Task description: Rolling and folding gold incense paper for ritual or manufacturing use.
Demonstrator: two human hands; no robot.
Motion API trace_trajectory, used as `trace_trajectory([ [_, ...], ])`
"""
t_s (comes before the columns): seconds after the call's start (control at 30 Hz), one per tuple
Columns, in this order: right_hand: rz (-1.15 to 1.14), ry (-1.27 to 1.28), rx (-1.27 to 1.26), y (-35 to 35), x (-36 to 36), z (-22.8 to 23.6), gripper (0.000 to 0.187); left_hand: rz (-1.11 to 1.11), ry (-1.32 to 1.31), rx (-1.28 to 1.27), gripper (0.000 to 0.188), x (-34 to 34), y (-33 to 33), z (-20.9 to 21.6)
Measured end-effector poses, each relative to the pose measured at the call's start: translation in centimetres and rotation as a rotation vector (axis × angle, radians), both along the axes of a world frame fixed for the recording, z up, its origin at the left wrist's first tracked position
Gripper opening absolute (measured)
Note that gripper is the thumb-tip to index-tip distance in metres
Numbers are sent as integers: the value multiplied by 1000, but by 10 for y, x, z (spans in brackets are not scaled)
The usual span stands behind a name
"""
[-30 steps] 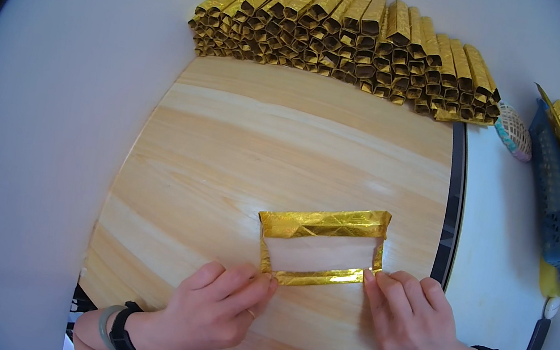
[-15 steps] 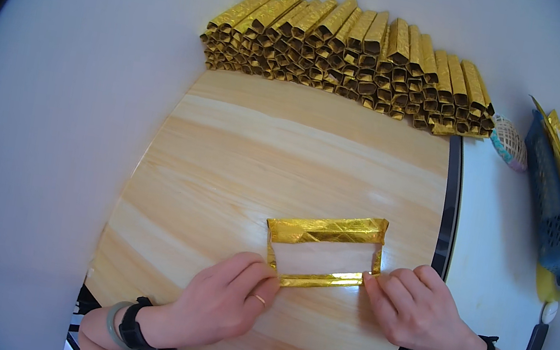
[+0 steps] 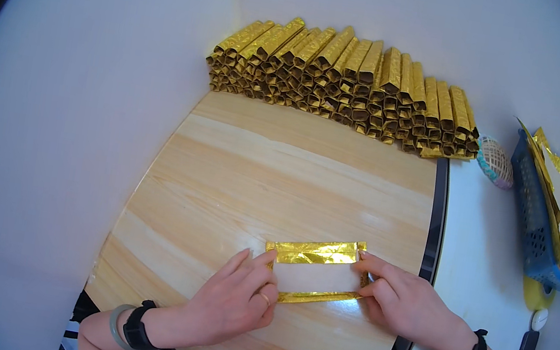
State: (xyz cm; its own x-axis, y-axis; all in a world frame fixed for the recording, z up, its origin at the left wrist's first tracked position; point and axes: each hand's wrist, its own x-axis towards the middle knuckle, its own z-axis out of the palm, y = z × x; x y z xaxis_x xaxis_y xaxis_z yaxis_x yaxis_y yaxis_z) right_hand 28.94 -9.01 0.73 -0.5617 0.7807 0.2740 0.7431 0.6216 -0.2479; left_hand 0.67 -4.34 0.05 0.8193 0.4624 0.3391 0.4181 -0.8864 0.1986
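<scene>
A sheet of gold foil paper (image 3: 316,279) lies near the front of the wooden table, its white inner side up. Along its far and near edges, gold strips are folded inward; the short sides show narrow gold borders. My left hand (image 3: 234,300) grips the left end, fingertips near the far-left corner. At the right end my right hand (image 3: 409,305) has its index finger by the far-right corner and its thumb lower on the same side, closed on the paper's edge. The undersides of the fingers are hidden.
Gold foil tubes (image 3: 353,84) are stacked in a wide pile at the table's far side. A blue plastic basket (image 3: 541,238) with gold sheets stands at right, near a small woven basket (image 3: 495,162). White walls rise at left and back.
Both hands' fingertips have shifted from the near corners toward the far corners of the foil paper. The far gold strip now lies flatter. The whole view has tilted slightly.
</scene>
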Motion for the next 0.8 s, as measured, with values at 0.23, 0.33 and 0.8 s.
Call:
trace_trajectory([
  [0.23,-46,160,-171,5,6,0,15,122,-93,-294,22,2,7,7],
  [0.33,-107,236,-183,7,2,3,14,233,-256,-529,18,1,11,8],
  [0.8,-180,333,-216,41,0,-2,6,392,-399,-609,6,9,33,5],
])
